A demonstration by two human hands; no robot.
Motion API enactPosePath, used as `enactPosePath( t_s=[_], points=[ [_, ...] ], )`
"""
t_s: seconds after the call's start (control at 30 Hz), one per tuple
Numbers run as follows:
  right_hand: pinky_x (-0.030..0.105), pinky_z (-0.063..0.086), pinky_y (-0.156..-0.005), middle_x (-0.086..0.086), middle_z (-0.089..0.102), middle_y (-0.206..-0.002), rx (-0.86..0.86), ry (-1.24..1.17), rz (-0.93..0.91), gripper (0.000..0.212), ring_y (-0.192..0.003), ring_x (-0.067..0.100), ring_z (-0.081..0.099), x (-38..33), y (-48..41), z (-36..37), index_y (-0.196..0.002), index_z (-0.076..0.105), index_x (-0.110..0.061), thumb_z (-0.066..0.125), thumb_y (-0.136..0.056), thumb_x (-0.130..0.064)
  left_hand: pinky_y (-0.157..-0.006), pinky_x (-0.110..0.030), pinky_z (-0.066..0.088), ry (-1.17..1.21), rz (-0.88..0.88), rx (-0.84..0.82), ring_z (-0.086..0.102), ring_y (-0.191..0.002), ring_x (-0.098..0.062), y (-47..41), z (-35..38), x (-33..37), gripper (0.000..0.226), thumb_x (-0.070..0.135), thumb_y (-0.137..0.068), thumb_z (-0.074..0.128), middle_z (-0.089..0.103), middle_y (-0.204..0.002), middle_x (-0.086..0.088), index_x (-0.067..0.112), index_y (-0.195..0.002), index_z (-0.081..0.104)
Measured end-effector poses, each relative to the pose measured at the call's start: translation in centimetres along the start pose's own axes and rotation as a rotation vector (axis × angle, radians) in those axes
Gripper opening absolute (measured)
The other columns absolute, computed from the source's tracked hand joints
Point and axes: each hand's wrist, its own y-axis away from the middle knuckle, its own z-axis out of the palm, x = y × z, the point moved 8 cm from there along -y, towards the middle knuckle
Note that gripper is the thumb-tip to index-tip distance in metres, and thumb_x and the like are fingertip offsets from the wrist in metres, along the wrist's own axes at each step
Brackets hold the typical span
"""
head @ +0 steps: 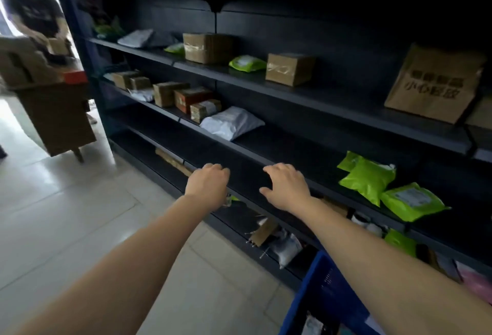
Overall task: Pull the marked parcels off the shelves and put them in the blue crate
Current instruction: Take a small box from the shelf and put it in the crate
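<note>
The blue crate (318,285) at 5 o'clock is cut off by the bottom edge, and the right forearm hides most of its contents. At 10 o'clock a person (34,15) is only a blur. The left hand (207,185) hides its own fingertips. The print on the brown bag (434,84) at 2 o'clock is unreadable.

Floor (66,201): pale glossy tiles with thin grout lines, running from the lower left up to a bright opening at the upper left.

Worktop (58,116): brown wooden unit standing on the floor at the left; one tapered leg (78,155) shows at its near corner.

Items on the worktop: stacked cardboard boxes (18,65), blurred, and an orange-red box (76,76) at the right edge.

Person (34,15): beyond the worktop, in the bright opening, heavily blurred; no detail can be told.
</note>
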Motion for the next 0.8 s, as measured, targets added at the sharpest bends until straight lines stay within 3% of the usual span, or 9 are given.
enactPosePath(
  t_s=[0.17, 0.37, 0.8],
  points=[
    [0.041, 0.034, -0.107, 0.004, 0.043, -0.143, 0.017, 0.003, 0.018, 0.057, -0.133, 0.025, 0.036, -5.6, -5.6, -1.0, -0.142, 0.038, -0.020, 0.055, -0.093, -0.043, -0.076, -0.033, 0.046, -0.024, 0.018, 0.052, 0.052, -0.107, -0.024, -2.9, -2.7, -7.8, 0.028, 0.016, -0.090, 0.053, 0.057, -0.109, -0.004, 0.014, -0.117, 0.057],
    [0.040, 0.038, -0.103, 0.005, 0.048, -0.137, 0.051, 0.027, 0.030, 0.054, -0.128, 0.026, 0.041, -9.0, -11.9, -1.5, -0.137, 0.043, -0.019, 0.057, -0.091, -0.043, -0.077, -0.034, 0.048, -0.005, 0.025, 0.089, 0.053, -0.106, -0.023, -7.6, -3.4, -13.7, 0.030, 0.025, -0.091, 0.058, 0.058, -0.111, -0.004, 0.015, -0.118, 0.057],
    [0.040, 0.040, -0.098, 0.007, 0.050, -0.133, 0.068, 0.048, 0.074, 0.048, -0.124, 0.027, 0.044, -6.5, -31.3, 1.2, -0.131, 0.047, -0.019, 0.057, -0.090, -0.044, -0.077, -0.036, 0.051, 0.016, 0.013, 0.103, 0.054, -0.105, -0.024, -26.2, 1.1, -20.9, 0.019, 0.019, -0.089, 0.058, 0.057, -0.109, -0.003, 0.016, -0.107, 0.057]
  ],
)
